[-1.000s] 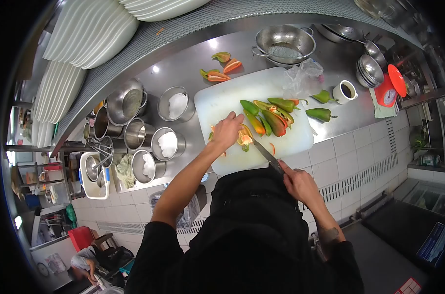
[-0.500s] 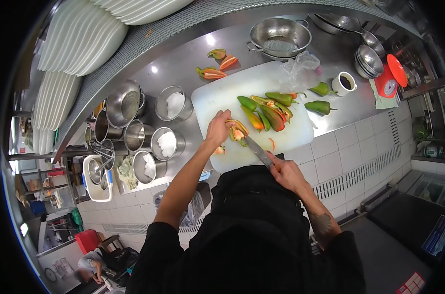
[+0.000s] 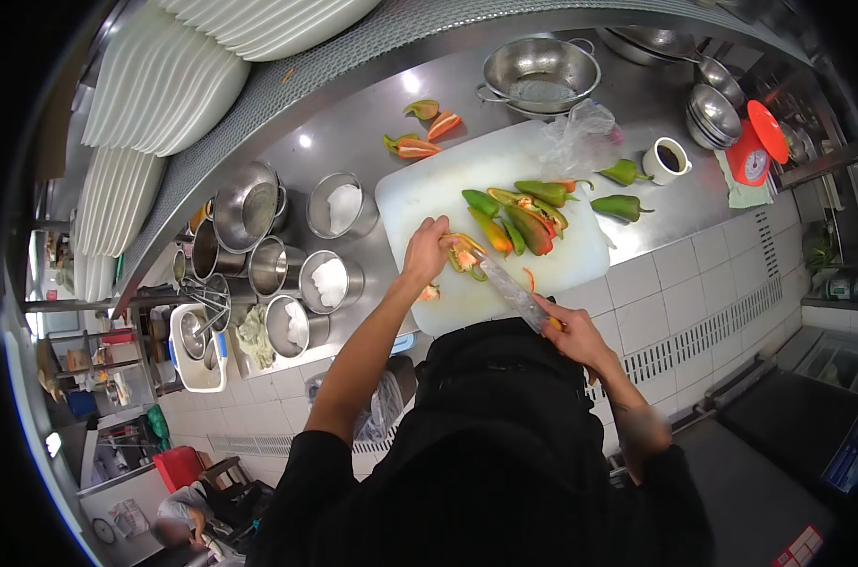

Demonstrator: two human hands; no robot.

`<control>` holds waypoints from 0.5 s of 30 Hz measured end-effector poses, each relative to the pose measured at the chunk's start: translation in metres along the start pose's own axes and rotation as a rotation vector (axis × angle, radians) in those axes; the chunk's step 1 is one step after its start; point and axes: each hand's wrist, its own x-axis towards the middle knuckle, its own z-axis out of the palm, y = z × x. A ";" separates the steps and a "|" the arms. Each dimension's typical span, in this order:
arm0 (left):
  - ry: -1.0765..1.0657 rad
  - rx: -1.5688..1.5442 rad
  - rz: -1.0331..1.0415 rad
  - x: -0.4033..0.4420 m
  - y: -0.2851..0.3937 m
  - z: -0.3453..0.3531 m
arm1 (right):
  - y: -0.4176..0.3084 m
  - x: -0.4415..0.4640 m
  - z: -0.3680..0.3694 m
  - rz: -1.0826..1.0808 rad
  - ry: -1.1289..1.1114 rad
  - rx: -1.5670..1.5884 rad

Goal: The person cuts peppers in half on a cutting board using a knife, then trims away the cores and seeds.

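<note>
My left hand (image 3: 428, 248) grips an opened pepper half (image 3: 463, 253), its pale seedy core facing up, over the left part of a white cutting board (image 3: 429, 180). A knife (image 3: 512, 291) is in my right hand (image 3: 571, 333), its broad blade slanting up and left so the tip meets the pepper. Several green and red pepper pieces (image 3: 533, 234) lie heaped in the middle of the board. Near my left wrist sits a small cut-off scrap (image 3: 429, 293), and a thin red strip (image 3: 530, 280) lies by the blade.
Metal pots holding white contents (image 3: 330, 282) stand left of the board. Cut peppers (image 3: 416, 146) lie behind it; whole green peppers (image 3: 622, 207) and a cup of dark liquid (image 3: 668, 159) sit right. A colander (image 3: 542, 76) stands at the back. Another person (image 3: 188, 515) is at lower left.
The knife blade has turned, showing more of its flat side, and my right hand has shifted slightly. My left hand still holds the pepper half. The whole view has moved a little.
</note>
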 end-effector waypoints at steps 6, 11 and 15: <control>-0.054 0.094 -0.070 0.006 0.009 -0.004 | 0.012 -0.037 -0.011 0.011 0.024 -0.059; -0.124 0.181 -0.174 0.016 0.019 -0.005 | 0.007 -0.038 -0.001 -0.017 0.089 -0.042; -0.171 0.213 -0.240 0.018 0.027 -0.009 | 0.004 -0.053 -0.009 0.019 0.042 -0.037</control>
